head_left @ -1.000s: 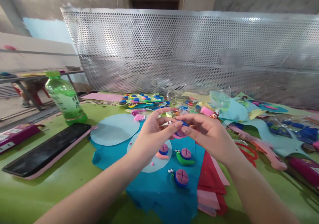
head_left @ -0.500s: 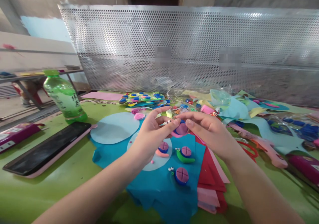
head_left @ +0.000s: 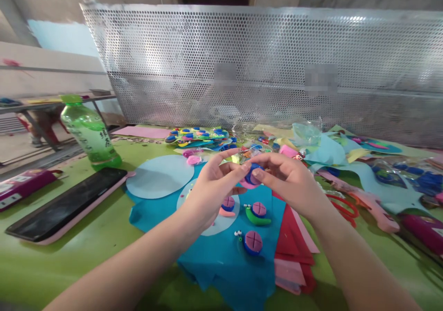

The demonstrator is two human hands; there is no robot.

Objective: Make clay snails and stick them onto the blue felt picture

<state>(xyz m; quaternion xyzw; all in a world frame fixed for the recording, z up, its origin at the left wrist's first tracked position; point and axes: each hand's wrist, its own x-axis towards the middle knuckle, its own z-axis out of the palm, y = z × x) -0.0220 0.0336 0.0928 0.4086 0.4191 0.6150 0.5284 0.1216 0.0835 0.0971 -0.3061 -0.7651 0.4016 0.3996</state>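
Note:
Between both hands is a small clay snail (head_left: 254,176) with a blue-and-purple shell and a pink body. My left hand (head_left: 221,175) pinches its left side, and my right hand (head_left: 282,175) grips the shell from the right with thumb and fingers. Fingertips cover part of it. Below, on blue sheets (head_left: 221,260), rest a green clay snail (head_left: 258,215) and a blue clay snail (head_left: 252,242), each with a scored purple shell. A pink-bodied clay snail (head_left: 227,206) lies on a pale round sheet (head_left: 211,230), partly behind my left wrist.
To the left are a green bottle (head_left: 92,135), a black phone (head_left: 69,205) and a purple power strip (head_left: 26,186). Red scissors (head_left: 346,207) and a pink tool (head_left: 363,200) lie right. Finished clay pieces (head_left: 197,136) are piled behind. A perforated metal panel (head_left: 270,48) closes the back.
The held snail has turned a little between my fingers, so more of its blue shell edge shows. My hands stay in nearly the same place.

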